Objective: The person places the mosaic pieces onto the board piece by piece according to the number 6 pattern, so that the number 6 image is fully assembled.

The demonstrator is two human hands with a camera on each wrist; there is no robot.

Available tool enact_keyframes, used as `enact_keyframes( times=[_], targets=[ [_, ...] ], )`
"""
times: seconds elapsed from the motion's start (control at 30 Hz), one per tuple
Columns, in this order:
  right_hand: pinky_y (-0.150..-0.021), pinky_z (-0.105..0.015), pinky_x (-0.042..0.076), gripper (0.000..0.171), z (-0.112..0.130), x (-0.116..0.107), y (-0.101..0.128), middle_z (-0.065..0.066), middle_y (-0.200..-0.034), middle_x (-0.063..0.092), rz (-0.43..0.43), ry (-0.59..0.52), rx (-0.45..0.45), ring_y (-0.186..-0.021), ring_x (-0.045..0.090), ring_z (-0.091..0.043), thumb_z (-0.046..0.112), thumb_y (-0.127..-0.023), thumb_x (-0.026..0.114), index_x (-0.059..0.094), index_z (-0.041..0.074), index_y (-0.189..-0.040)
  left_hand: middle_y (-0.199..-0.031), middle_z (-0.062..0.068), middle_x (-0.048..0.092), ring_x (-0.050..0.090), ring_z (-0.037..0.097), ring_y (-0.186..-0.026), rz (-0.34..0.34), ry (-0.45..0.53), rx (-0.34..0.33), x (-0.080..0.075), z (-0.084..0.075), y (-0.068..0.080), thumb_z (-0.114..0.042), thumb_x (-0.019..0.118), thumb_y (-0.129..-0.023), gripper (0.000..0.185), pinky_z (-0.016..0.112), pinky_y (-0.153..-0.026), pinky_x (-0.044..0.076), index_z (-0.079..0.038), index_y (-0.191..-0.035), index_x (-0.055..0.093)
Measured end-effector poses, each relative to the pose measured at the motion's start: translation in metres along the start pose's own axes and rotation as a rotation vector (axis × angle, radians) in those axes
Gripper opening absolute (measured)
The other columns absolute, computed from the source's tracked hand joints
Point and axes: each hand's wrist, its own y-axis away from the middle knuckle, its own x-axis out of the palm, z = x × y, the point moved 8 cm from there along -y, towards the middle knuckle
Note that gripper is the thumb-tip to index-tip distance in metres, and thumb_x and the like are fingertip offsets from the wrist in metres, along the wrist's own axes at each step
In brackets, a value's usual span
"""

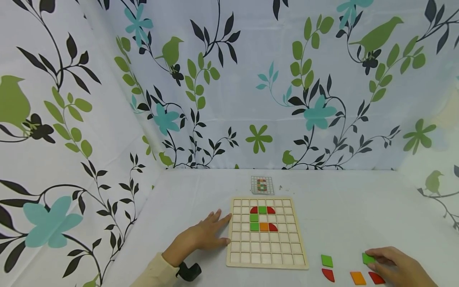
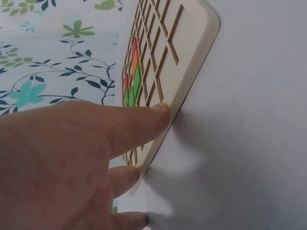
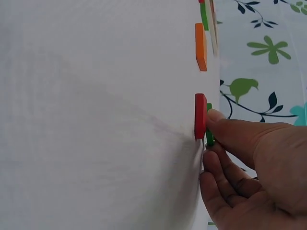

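A wooden grid board (image 1: 265,257) lies on the white table, with green, red and orange tiles in some of its cells. At its left edge my left hand (image 1: 202,236) rests with fingers spread, thumb and fingertips touching the frame. In the left wrist view, the thumb (image 2: 144,122) presses on the board's rim. My right hand (image 1: 399,265), at the lower right, pinches a green square tile (image 1: 367,258) between thumb and fingers. Right beside that hand is a red quarter-round tile (image 1: 376,278); the right wrist view shows this red tile (image 3: 200,116) partly covering the green one.
An orange square tile (image 1: 357,278), another green square tile (image 1: 326,261) and a red quarter-round tile (image 1: 328,275) lie right of the board. Behind the board is a small pattern card (image 1: 262,193) with a coloured grid figure. Patterned curtains (image 1: 233,99) stand around the table.
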Motion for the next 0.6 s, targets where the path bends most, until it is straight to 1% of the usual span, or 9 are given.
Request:
enact_keyframes(
  times=[0.13,0.2,0.27,0.37,0.47,0.53,0.6],
  targets=[
    [-0.084,-0.049,0.056,0.062,0.017,-0.004,-0.003,-0.015,-0.125,0.06,0.028,0.036,-0.026,-0.097,0.058,-0.024,0.046,-0.086,0.076,0.061,0.003,-0.128,-0.163,0.016,0.022,0.018,0.039,-0.148,0.009,-0.006,-0.003,0.001,0.001,-0.001,-0.05,0.065,-0.094,0.078,0.065,-0.11,0.026,-0.023,-0.159,0.032],
    [-0.085,-0.049,0.056,0.056,0.029,-0.006,-0.006,-0.013,-0.123,0.061,0.033,0.052,-0.052,-0.097,0.058,-0.024,0.042,-0.087,0.076,0.064,0.003,-0.126,-0.163,0.015,0.022,0.018,0.038,-0.148,0.016,-0.01,-0.006,0.002,0.001,-0.002,-0.051,0.065,-0.094,0.078,0.064,-0.111,0.026,-0.023,-0.159,0.032],
    [-0.085,-0.047,0.056,0.047,0.046,-0.008,-0.008,-0.01,-0.12,0.063,0.013,0.081,-0.102,-0.096,0.059,-0.022,0.037,-0.089,0.076,0.067,0.005,-0.123,-0.163,0.015,0.022,0.018,0.038,-0.148,0.019,-0.015,-0.008,0.002,0.002,-0.003,-0.052,0.064,-0.094,0.078,0.064,-0.111,0.026,-0.023,-0.159,0.032],
    [-0.083,-0.042,0.057,0.035,0.074,-0.008,-0.009,-0.003,-0.112,0.064,-0.046,0.121,-0.206,-0.093,0.06,-0.019,0.028,-0.087,0.079,0.072,0.01,-0.116,-0.163,0.015,0.021,0.017,0.038,-0.149,0.02,-0.011,-0.01,0.003,0.002,-0.004,-0.052,0.064,-0.094,0.078,0.064,-0.111,0.025,-0.023,-0.159,0.032],
    [-0.082,-0.038,0.057,0.028,0.102,-0.005,-0.009,0.004,-0.107,0.064,-0.102,0.138,-0.31,-0.092,0.06,-0.016,0.023,-0.085,0.081,0.074,0.015,-0.112,-0.163,0.015,0.021,0.017,0.038,-0.149,0.018,-0.006,-0.007,0.003,0.003,-0.003,-0.053,0.064,-0.094,0.078,0.065,-0.11,0.025,-0.023,-0.159,0.032],
    [-0.082,-0.035,0.057,0.026,0.118,-0.002,-0.011,0.007,-0.105,0.064,-0.112,0.134,-0.346,-0.093,0.061,-0.015,0.022,-0.085,0.081,0.075,0.016,-0.11,-0.163,0.015,0.021,0.017,0.038,-0.149,0.017,-0.006,-0.005,0.003,0.003,-0.003,-0.053,0.064,-0.094,0.079,0.065,-0.11,0.025,-0.024,-0.159,0.031],
    [-0.083,-0.035,0.056,0.026,0.13,0.004,-0.014,0.008,-0.106,0.064,-0.101,0.112,-0.347,-0.095,0.06,-0.014,0.022,-0.085,0.081,0.075,0.018,-0.11,-0.163,0.014,0.021,0.017,0.038,-0.149,0.017,-0.007,-0.006,0.003,0.004,-0.003,-0.054,0.063,-0.094,0.078,0.065,-0.11,0.025,-0.024,-0.159,0.031]
  ],
)
